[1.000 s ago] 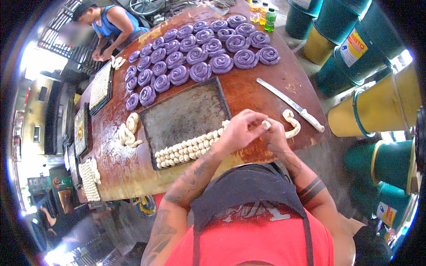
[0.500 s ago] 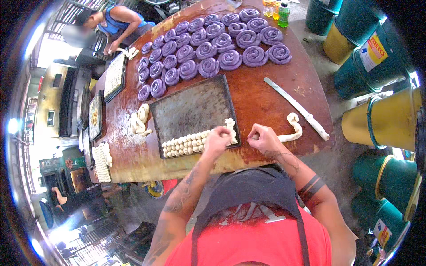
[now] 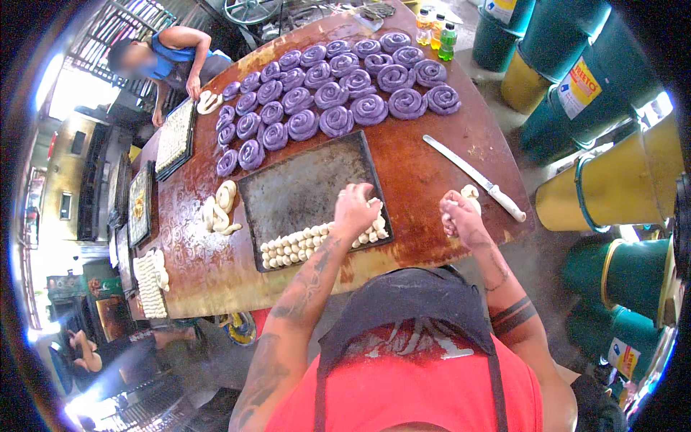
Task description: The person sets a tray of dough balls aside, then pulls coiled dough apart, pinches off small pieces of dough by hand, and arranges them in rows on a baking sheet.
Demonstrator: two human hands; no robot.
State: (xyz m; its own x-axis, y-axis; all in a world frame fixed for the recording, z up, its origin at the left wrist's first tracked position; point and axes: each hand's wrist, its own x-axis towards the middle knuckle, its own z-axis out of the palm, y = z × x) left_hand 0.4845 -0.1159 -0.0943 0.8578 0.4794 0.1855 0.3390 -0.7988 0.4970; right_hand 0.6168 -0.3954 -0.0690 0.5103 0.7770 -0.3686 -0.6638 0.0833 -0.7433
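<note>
A dark baking tray (image 3: 302,176) lies before me, with rows of small pale dough pieces (image 3: 295,246) along its near edge. My left hand (image 3: 354,210) is over the tray's right end, its loosely bent fingers apart and touching the dough pieces there; its thumb is hidden. Off the tray to the right, my right hand (image 3: 464,222) is closed round a pale dough rope (image 3: 470,194), which shows above and between the fingers. A white-handled long knife (image 3: 475,175) lies on the table beyond that hand.
Several purple dough spirals (image 3: 335,95) cover the far table (image 3: 403,155). Coiled pale dough (image 3: 219,209) lies left of the tray. A co-worker (image 3: 183,54) stands at the far left by a filled tray (image 3: 175,138). Bottles (image 3: 447,42) stand at the far edge; large bins (image 3: 612,183) line the right.
My right hand has moved right, away from the left, and now grips the dough rope that lay on the table. My left hand's fingers have loosened over the tray's dough pieces.
</note>
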